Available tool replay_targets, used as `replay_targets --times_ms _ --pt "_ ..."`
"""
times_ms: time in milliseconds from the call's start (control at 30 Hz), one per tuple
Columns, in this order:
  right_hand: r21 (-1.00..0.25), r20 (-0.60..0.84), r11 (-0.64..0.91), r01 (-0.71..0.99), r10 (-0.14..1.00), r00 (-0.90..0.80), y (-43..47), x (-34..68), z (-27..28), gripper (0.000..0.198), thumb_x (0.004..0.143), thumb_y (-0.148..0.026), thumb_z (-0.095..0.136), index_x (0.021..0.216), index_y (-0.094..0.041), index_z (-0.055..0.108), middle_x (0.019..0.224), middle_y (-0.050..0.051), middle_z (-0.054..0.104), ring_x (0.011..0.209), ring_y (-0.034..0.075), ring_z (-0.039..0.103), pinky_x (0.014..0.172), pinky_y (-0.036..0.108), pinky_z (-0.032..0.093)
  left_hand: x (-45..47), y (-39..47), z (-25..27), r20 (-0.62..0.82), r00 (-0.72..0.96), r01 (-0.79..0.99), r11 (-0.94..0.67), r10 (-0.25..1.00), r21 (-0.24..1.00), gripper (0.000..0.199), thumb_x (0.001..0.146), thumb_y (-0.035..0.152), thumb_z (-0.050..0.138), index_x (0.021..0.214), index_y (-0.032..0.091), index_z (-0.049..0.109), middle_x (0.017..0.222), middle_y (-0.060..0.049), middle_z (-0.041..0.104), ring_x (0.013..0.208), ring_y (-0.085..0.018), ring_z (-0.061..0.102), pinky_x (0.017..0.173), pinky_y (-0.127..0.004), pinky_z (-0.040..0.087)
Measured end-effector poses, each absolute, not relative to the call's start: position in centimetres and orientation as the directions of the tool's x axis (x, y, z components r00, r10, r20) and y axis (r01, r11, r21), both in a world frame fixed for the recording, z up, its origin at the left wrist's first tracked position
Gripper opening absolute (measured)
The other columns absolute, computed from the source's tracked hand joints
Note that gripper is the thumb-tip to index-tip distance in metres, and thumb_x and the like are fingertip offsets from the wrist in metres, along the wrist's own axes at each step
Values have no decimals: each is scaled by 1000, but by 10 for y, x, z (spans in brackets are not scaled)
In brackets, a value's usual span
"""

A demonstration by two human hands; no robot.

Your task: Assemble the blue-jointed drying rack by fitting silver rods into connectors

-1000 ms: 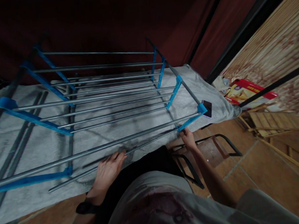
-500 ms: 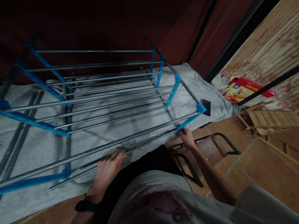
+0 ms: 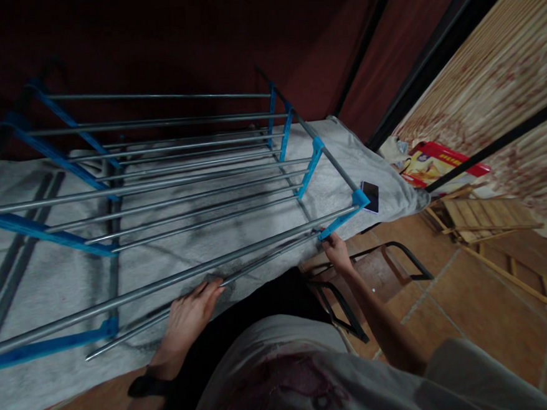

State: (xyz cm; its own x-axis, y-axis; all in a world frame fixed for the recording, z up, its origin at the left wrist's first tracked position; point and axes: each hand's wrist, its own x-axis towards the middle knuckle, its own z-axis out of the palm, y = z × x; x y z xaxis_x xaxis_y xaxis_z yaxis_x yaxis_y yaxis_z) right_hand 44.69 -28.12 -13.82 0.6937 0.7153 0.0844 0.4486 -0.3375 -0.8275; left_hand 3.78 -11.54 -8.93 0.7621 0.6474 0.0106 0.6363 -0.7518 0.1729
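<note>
A rack of grey metal tubes with blue plastic brackets (image 3: 309,168) stands on a grey cloth (image 3: 274,220). Along its near side runs a thin metal rod (image 3: 263,262), its left end loose and away from the left bracket. My left hand (image 3: 191,312) is closed around the rod near its middle. At the rod's right end, my right hand (image 3: 336,250) has its fingers closed at the lower tip of the near right bracket (image 3: 338,224), the rod's end meeting the bracket there. The fingertips are partly hidden.
A phone (image 3: 371,197) lies on the cloth beyond the right corner. A black-framed chair (image 3: 381,272) stands below my right forearm. On the tiled floor at the right are a folded wooden piece (image 3: 490,218) and a red and yellow box (image 3: 442,165).
The view has shifted slightly, so the rack appears a little further left. Both hands keep their places on the rod and at the bracket.
</note>
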Motion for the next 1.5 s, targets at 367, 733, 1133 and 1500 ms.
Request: replay_targets --times_ms 367,733,1133,1500 --pt "-816 88 -359 454 699 710 -280 443 -132 40 76 -25 47 110 -20 68 104 7 73 103 24 66 98 40 50 39 -119 -86 18 768 628 -757 641 180 43 103 42 33 121 25 68 110 -6 77 76 -23 73 62 -31 48" --pt "-824 64 -360 437 708 703 -280 442 -130 37 77 -26 47 107 -19 68 98 7 73 103 24 65 99 40 50 39 -117 -89 33 776 617 -769 630 167 43 103 43 34 121 26 69 113 -6 76 81 -25 74 64 -33 49" --pt "-804 67 -398 441 677 733 -279 437 -127 39 73 -27 50 107 -20 68 101 7 73 95 25 66 92 40 52 48 -113 -85 11 773 624 -764 634 165 47 104 43 30 122 23 68 111 -8 76 83 -25 73 70 -34 50" --pt "-843 59 -375 387 649 758 -278 435 -123 39 71 -34 54 106 -23 68 96 8 74 94 28 65 90 43 52 52 -119 -88 6 748 651 -735 664 189 42 105 39 34 124 23 67 115 -9 74 95 -25 71 78 -34 49"
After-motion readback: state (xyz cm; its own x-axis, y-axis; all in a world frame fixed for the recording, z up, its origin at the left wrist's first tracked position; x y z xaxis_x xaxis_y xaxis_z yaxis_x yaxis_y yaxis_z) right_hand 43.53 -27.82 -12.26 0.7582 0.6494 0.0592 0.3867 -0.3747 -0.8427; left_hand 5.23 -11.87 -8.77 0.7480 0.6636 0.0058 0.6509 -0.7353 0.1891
